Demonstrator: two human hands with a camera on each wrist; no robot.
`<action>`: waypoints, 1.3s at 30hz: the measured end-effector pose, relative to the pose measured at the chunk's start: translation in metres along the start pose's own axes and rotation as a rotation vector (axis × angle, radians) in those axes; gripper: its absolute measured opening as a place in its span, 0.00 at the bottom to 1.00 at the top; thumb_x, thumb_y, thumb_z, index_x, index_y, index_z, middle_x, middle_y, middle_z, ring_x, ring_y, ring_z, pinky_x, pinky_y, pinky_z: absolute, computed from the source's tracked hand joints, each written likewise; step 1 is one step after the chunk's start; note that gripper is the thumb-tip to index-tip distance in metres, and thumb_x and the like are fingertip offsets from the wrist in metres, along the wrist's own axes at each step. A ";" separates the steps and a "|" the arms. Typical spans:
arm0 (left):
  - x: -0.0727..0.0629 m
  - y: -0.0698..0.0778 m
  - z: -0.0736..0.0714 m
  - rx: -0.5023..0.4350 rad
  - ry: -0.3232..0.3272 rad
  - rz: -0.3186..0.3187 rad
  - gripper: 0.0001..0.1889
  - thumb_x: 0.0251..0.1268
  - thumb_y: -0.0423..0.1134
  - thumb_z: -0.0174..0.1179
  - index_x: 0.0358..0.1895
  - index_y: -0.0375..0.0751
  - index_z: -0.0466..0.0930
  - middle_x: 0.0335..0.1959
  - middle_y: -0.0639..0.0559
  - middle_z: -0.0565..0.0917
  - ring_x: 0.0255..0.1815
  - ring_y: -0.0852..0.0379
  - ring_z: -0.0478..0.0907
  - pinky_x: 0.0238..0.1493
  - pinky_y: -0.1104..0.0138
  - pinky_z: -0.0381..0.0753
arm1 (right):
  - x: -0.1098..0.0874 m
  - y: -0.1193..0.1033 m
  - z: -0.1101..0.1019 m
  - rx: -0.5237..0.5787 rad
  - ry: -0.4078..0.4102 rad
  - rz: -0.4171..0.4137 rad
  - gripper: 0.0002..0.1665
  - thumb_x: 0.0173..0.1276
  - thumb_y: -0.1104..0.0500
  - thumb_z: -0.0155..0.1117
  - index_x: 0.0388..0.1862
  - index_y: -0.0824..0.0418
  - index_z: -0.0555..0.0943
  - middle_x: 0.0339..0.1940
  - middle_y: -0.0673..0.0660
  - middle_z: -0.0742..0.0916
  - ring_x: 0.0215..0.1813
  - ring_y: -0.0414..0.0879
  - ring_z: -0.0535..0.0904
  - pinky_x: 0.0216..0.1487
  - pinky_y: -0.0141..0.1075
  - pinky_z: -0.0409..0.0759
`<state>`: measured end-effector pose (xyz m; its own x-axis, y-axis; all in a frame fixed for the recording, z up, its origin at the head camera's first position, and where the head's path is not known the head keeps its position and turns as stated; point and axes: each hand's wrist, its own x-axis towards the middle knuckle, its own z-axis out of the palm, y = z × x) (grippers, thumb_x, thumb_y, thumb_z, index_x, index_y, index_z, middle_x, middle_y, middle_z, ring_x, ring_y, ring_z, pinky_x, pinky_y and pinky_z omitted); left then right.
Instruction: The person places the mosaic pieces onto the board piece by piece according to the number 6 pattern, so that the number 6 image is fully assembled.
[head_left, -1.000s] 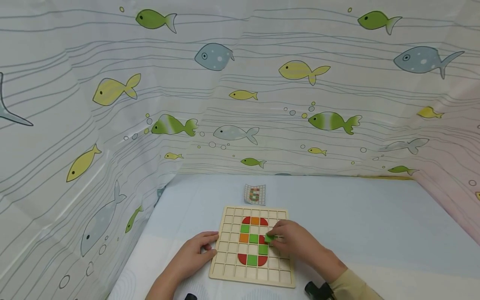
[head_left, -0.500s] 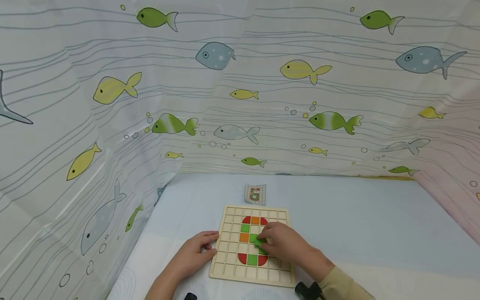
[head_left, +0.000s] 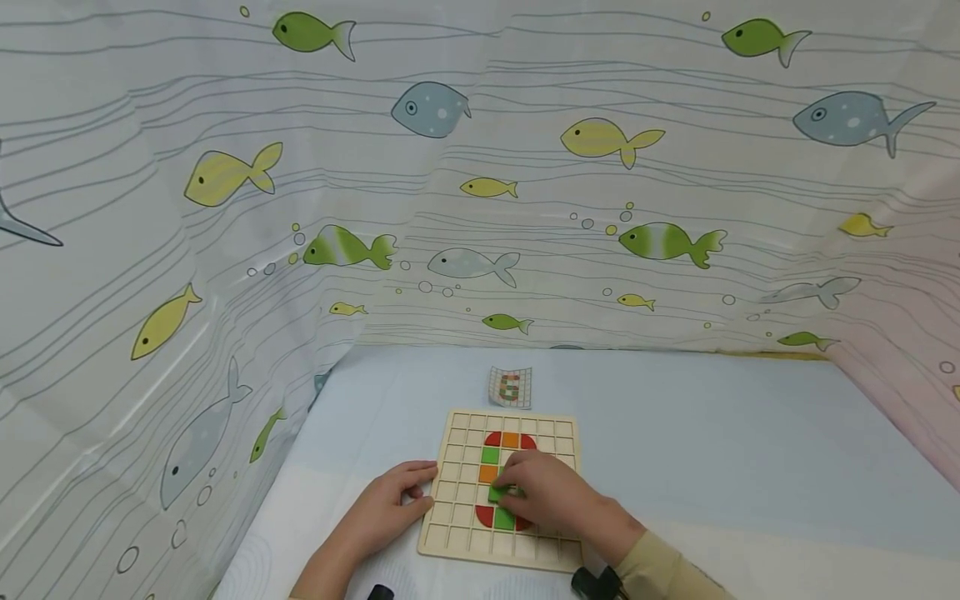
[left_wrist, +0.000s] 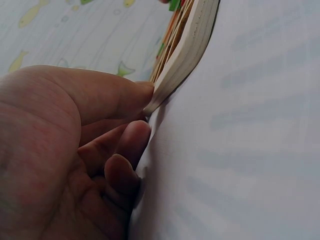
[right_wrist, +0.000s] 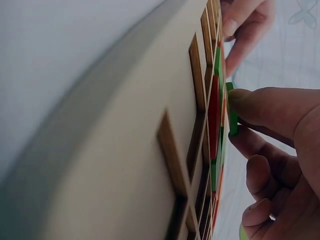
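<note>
A green square tile (head_left: 495,493) is pinched between the thumb and fingers of my right hand (head_left: 551,493), above the wooden grid board (head_left: 450,540). From the right wrist view, the tile (right_wrist: 233,120) stands on edge just over the board's surface. Red rounded tiles (head_left: 484,517), orange squares (head_left: 488,473) and green squares (head_left: 490,455) lie in the board's middle cells; my right hand covers some of them. My left hand (head_left: 390,508) touches the board's left edge with thumb and fingertips; its thumb (left_wrist: 137,95) meets the rim.
Behind the board lies a small gridded picture card (head_left: 510,387) with a coloured figure. A pale cloth (head_left: 697,442) covers the table. Fish-printed sheets (head_left: 480,225) hang behind and at the sides. Black wrist devices (head_left: 596,582) show at the bottom.
My right hand has carried the green tile leftward across the board, from its right part to near the middle. My left hand has stayed at the edge.
</note>
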<state>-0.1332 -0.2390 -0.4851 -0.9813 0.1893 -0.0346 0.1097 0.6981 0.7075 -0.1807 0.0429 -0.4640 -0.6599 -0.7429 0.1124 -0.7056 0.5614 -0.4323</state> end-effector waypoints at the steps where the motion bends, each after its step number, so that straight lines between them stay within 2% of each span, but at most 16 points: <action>1: 0.000 0.000 0.000 -0.002 -0.001 0.001 0.24 0.65 0.44 0.66 0.63 0.42 0.80 0.60 0.60 0.76 0.36 0.64 0.72 0.35 0.68 0.71 | 0.001 -0.001 0.001 -0.006 0.001 -0.010 0.11 0.66 0.55 0.71 0.47 0.52 0.90 0.39 0.40 0.83 0.41 0.32 0.76 0.43 0.29 0.76; 6: 0.000 -0.001 -0.001 -0.001 -0.003 0.010 0.24 0.65 0.45 0.66 0.63 0.43 0.80 0.60 0.61 0.76 0.37 0.64 0.72 0.36 0.68 0.71 | 0.006 -0.006 0.004 -0.035 -0.005 -0.036 0.10 0.66 0.55 0.71 0.46 0.52 0.90 0.39 0.40 0.84 0.42 0.32 0.76 0.44 0.27 0.76; 14: -0.001 -0.001 0.000 0.026 0.013 0.016 0.23 0.65 0.46 0.66 0.62 0.44 0.80 0.62 0.62 0.76 0.39 0.66 0.73 0.44 0.65 0.71 | 0.011 -0.011 0.005 -0.053 -0.025 -0.029 0.09 0.67 0.52 0.71 0.45 0.49 0.90 0.40 0.38 0.83 0.43 0.31 0.76 0.45 0.27 0.76; 22: -0.001 0.000 0.000 0.027 0.018 0.005 0.23 0.65 0.46 0.67 0.62 0.45 0.81 0.61 0.62 0.76 0.38 0.65 0.73 0.41 0.66 0.71 | 0.012 -0.012 0.006 -0.080 -0.004 -0.088 0.08 0.66 0.54 0.71 0.43 0.51 0.90 0.39 0.41 0.83 0.42 0.32 0.76 0.44 0.26 0.75; 39: -0.001 0.000 0.000 0.023 0.024 -0.017 0.23 0.64 0.45 0.67 0.62 0.45 0.81 0.61 0.62 0.77 0.38 0.66 0.73 0.40 0.67 0.71 | 0.011 -0.015 0.004 -0.084 -0.018 -0.078 0.07 0.66 0.55 0.71 0.42 0.50 0.91 0.37 0.40 0.82 0.42 0.33 0.76 0.45 0.27 0.75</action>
<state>-0.1320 -0.2386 -0.4851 -0.9866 0.1605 -0.0297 0.0959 0.7171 0.6903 -0.1763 0.0249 -0.4603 -0.5980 -0.7916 0.1259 -0.7742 0.5297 -0.3465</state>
